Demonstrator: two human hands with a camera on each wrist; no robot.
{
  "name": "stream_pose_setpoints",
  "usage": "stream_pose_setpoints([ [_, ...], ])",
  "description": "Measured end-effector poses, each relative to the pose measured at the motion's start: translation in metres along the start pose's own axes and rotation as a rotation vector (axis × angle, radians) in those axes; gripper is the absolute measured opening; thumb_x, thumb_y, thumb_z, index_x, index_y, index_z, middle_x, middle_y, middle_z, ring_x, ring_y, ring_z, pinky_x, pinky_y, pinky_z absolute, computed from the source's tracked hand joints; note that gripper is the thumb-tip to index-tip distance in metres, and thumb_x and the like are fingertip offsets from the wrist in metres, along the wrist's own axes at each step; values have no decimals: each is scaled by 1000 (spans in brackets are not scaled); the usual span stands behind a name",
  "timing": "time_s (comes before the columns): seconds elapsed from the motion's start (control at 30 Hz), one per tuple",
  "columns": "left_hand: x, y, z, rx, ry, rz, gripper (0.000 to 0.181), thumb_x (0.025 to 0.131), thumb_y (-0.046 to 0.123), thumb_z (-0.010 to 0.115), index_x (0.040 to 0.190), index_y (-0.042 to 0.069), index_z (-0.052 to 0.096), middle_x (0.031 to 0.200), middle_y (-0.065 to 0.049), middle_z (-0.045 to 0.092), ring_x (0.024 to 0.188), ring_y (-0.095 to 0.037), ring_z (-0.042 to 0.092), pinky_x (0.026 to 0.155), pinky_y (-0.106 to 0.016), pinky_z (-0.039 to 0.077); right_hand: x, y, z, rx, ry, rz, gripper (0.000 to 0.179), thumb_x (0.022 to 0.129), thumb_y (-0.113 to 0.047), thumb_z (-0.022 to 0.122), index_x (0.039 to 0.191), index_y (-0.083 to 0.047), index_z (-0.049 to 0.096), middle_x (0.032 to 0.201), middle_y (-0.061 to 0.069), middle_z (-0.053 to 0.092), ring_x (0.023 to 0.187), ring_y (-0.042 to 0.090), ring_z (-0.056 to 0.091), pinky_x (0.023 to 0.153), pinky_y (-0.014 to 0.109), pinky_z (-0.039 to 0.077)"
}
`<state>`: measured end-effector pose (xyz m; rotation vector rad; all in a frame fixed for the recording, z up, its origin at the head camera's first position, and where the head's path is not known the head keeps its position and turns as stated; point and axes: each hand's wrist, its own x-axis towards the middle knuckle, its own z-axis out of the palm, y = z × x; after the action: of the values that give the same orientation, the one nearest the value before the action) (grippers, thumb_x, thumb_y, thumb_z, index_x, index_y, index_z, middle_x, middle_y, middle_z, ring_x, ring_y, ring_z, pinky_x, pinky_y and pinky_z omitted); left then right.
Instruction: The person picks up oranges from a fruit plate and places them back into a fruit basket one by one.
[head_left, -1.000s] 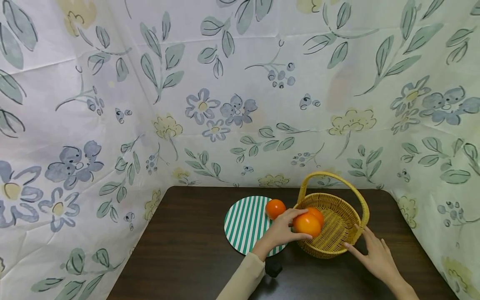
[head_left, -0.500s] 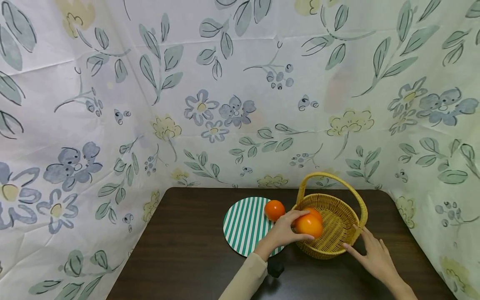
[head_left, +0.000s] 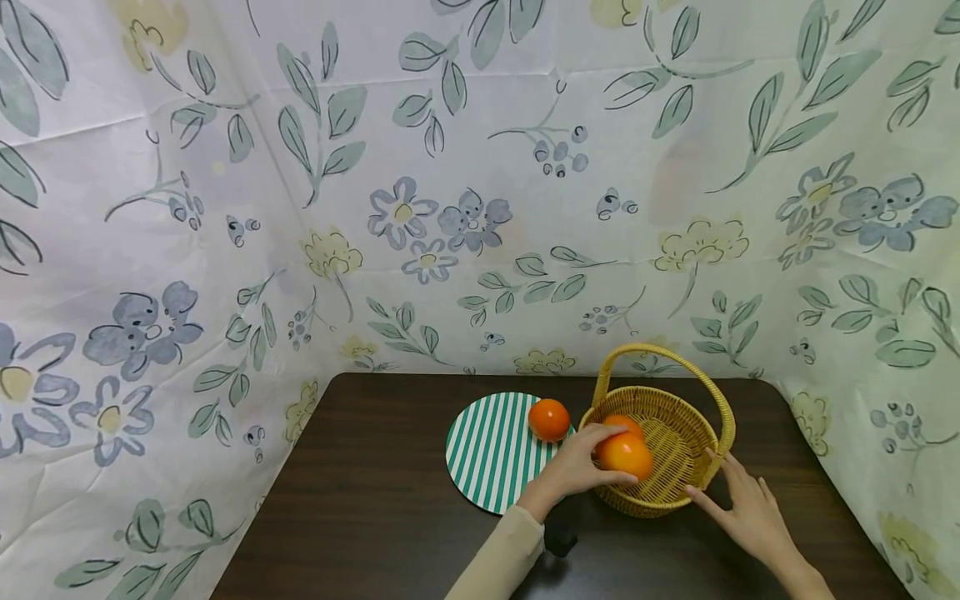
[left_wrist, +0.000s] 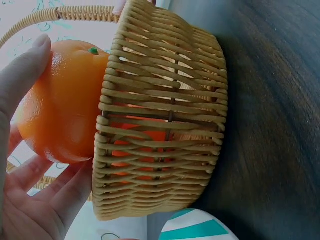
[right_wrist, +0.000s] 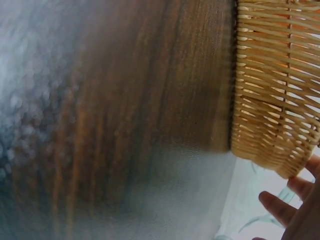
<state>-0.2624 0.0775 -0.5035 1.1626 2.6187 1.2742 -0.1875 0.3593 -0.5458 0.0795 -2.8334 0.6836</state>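
My left hand (head_left: 573, 467) grips an orange (head_left: 627, 456) at the left rim of the yellow wicker basket (head_left: 678, 454). In the left wrist view, its thumb and fingers spread round the orange (left_wrist: 70, 102), which stands above the rim and shows a small green stem spot. Another orange (head_left: 624, 425) lies inside the basket, partly hidden, and shows through the weave in the left wrist view. My right hand (head_left: 753, 508) holds the basket's right rim by the handle's base, thumb and index finger on either side. A third orange (head_left: 550, 420) rests on a round green-and-white striped mat (head_left: 487, 454).
The basket's tall arched handle (head_left: 660, 348) rises over its opening. Everything stands on a dark wooden table (head_left: 360, 492). A floral cloth (head_left: 465, 217) hangs behind the table and along its sides. A small black object (head_left: 559, 540) sits by my left wrist.
My left hand has moved slightly right with the orange, further over the basket. The right hand has stayed at the rim, and the orange on the mat has not moved.
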Motion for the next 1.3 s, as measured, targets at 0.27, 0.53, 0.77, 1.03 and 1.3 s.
stream_pose_setpoints([
  [0.27, 6, 3, 5, 57, -12, 37, 70, 77, 51, 68, 138, 27, 44, 134, 9, 48, 114, -5, 50, 91, -22, 45, 0, 1, 0, -1, -19, 11, 78, 88, -51, 55, 146, -7, 25, 145, 32, 22, 121, 56, 30, 97, 73, 10],
  [0.53, 8, 5, 12, 91, -13, 41, 69, 77, 52, 68, 137, 27, 45, 134, 11, 49, 113, -4, 51, 88, -21, 46, 0, 0, 0, -1, -25, 15, 79, 88, -51, 55, 146, -7, 24, 145, 33, 21, 120, 56, 30, 97, 73, 10],
  [0.77, 12, 2, 17, 109, -17, 26, 69, 77, 57, 65, 137, 30, 44, 134, 13, 48, 114, -4, 50, 88, -22, 47, 1, 1, -1, 6, -19, 12, 78, 88, -50, 55, 146, -6, 25, 145, 32, 21, 120, 56, 30, 97, 73, 10],
  [1.03, 17, 3, 21, 167, -24, 23, 71, 76, 59, 64, 138, 29, 44, 134, 13, 48, 113, -4, 51, 90, -22, 46, 2, 1, -1, 1, -21, 14, 79, 88, -51, 55, 146, -6, 25, 144, 33, 22, 121, 56, 30, 97, 73, 10],
  [1.3, 19, 6, 25, 176, -51, -18, 70, 77, 61, 63, 138, 34, 42, 135, 14, 48, 113, -4, 52, 88, -24, 47, 1, 1, 0, -2, -20, 18, 79, 88, -52, 55, 145, -5, 28, 143, 34, 23, 120, 56, 31, 95, 74, 11],
])
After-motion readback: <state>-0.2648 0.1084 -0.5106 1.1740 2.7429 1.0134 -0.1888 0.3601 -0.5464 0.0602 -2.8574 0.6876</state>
